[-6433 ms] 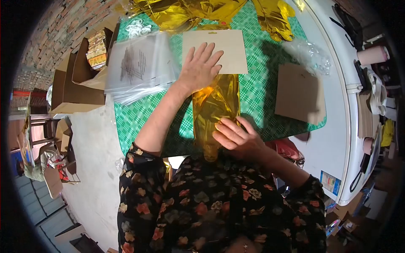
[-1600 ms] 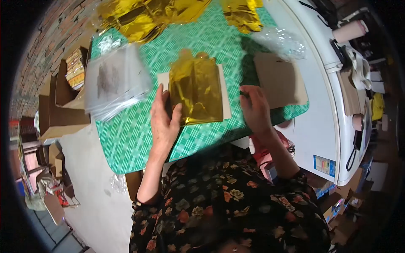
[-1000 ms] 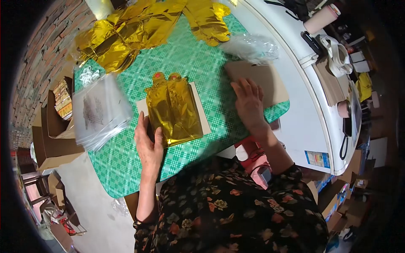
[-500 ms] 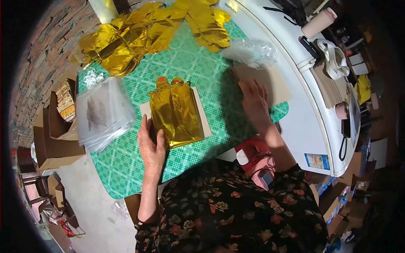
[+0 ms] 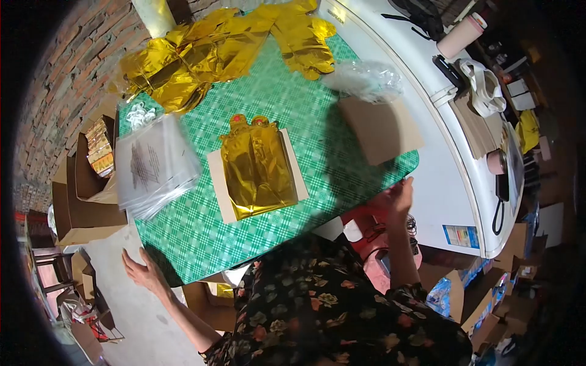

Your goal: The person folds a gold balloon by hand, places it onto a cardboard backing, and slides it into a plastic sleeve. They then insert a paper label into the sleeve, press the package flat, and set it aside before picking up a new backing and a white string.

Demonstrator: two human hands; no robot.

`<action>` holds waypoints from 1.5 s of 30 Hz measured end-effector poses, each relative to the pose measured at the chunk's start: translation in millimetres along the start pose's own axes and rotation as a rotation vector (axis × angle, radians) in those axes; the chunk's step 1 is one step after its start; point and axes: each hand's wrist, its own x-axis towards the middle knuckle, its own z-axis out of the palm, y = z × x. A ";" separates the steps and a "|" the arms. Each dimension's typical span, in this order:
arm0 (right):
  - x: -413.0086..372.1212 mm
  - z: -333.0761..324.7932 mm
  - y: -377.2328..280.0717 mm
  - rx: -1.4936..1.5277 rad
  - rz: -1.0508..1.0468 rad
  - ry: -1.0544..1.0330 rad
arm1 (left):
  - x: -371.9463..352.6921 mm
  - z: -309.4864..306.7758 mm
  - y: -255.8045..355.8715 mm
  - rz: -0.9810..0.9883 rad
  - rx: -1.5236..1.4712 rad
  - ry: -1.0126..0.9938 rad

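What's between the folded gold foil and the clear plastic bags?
Head view: beside the foil, a strip of pale card, then bare green tablecloth up to the bags.

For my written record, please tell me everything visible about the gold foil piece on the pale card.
The gold foil piece looks like shiny, creased, thin metallic film. It seems folded into a flat, roughly rectangular packet; two rounded lobes with reddish marks jut from its far end. It lies slightly turned on the pale card, which shows along both sides, on the green checked tabletop. Nothing covers it.
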 end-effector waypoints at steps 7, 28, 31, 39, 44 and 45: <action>32.0 41.7 33.7 0.105 -0.221 -0.062 | -10.6 25.0 -30.1 -0.578 -0.795 -0.541; 18.6 55.3 11.9 -0.046 -0.216 0.110 | -19.9 21.9 -25.2 -0.561 -0.809 -0.519; 24.8 46.4 6.6 -0.110 -0.167 0.072 | -17.3 19.2 -31.7 -0.592 -0.822 -0.600; 38.6 10.6 7.4 -0.218 -0.256 -0.125 | -19.5 4.8 -8.1 -0.341 -0.632 -0.339; -17.5 -12.0 -33.4 -0.806 -1.003 -0.198 | -28.7 -38.4 57.8 0.137 -0.424 0.060; -36.7 -1.6 -42.1 -0.827 -0.941 -0.218 | -30.7 -50.5 81.0 0.163 -0.547 -0.041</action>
